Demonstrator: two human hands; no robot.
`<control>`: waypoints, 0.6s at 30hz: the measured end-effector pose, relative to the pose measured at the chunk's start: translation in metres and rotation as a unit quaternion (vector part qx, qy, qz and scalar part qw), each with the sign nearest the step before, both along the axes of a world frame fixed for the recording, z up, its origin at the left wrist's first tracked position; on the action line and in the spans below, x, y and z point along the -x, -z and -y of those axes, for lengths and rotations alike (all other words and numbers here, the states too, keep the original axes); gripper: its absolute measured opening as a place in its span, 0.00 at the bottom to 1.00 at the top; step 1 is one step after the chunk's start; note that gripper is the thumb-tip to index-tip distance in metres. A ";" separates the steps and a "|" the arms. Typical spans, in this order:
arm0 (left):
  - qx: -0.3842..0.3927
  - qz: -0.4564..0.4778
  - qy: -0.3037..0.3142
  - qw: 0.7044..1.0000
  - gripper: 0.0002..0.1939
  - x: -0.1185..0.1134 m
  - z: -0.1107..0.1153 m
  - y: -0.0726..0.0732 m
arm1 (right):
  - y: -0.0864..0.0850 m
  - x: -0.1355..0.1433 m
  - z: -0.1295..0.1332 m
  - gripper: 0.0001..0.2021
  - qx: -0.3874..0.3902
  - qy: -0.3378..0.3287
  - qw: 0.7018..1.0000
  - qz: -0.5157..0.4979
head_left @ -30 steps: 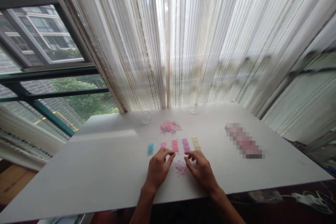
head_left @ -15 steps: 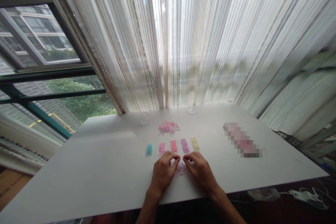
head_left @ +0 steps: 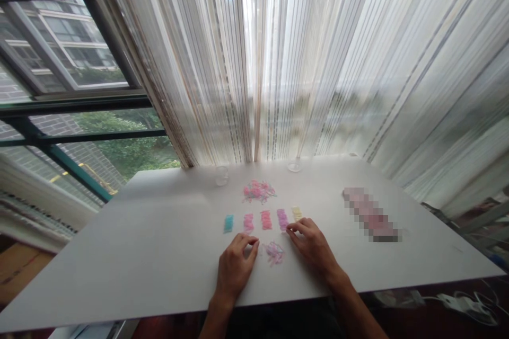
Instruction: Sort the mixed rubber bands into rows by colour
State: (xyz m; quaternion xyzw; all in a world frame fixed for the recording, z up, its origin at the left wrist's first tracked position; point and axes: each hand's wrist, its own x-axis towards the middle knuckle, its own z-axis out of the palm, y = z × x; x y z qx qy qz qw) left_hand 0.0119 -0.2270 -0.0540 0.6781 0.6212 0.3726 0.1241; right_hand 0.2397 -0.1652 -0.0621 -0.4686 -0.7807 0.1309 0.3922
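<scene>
My left hand (head_left: 237,265) rests on the table left of a small loose pile of pink, lilac and pale pieces (head_left: 274,253). Its thumb and index finger are pinched together; anything between them is too small to make out. The fingertips of my right hand (head_left: 312,246), also pinched, are at the near end of a purple group of small pieces (head_left: 282,218). What they grip cannot be made out. In the same row lie a teal group (head_left: 228,223), a pink group (head_left: 248,222), a coral-pink group (head_left: 266,219) and a pale yellow group (head_left: 297,213), partly beside my right hand.
A larger mixed heap of pink and pale pieces (head_left: 258,191) lies behind the row. Farther back stand a clear cup (head_left: 221,176) and a shallow clear dish (head_left: 294,167). A blurred-out pink object (head_left: 369,214) lies right on the white table (head_left: 159,254). Curtains (head_left: 270,90) hang behind.
My hands have moved apart from above the loose pile. The right went up and right to the purple group; the left drew back leftward. The pile now shows more fully.
</scene>
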 end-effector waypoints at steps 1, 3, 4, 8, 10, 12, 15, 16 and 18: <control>0.000 0.001 -0.001 1.000 0.07 0.000 0.000 0.000 | 0.001 0.000 0.001 0.06 -0.001 0.002 1.000 0.000; 0.005 0.000 -0.001 1.000 0.07 -0.001 0.000 0.001 | 0.001 0.000 0.002 0.06 -0.004 0.010 1.000 -0.002; 0.008 0.000 -0.001 1.000 0.07 -0.001 0.000 0.000 | 0.002 -0.001 0.002 0.06 -0.004 0.014 1.000 -0.003; 0.013 -0.005 -0.002 1.000 0.08 -0.001 0.001 0.000 | 0.002 -0.003 0.004 0.06 -0.008 0.021 1.000 -0.004; 0.009 -0.009 -0.002 1.000 0.08 -0.002 0.002 0.000 | 0.002 -0.003 0.005 0.06 -0.015 0.019 1.000 -0.004; 0.006 -0.013 -0.001 1.000 0.07 -0.002 0.003 0.000 | 0.002 -0.003 0.007 0.06 -0.020 0.014 1.000 -0.001; 0.003 -0.024 0.002 1.000 0.07 -0.002 0.004 0.001 | 0.002 -0.001 0.008 0.06 -0.017 0.013 1.000 0.009; 0.004 -0.029 0.004 1.000 0.07 -0.002 0.004 0.001 | 0.002 -0.001 0.008 0.06 -0.014 0.012 1.000 0.012; 0.006 -0.036 0.010 0.999 0.07 -0.002 0.005 0.002 | 0.001 0.001 0.009 0.06 -0.007 0.006 1.000 0.017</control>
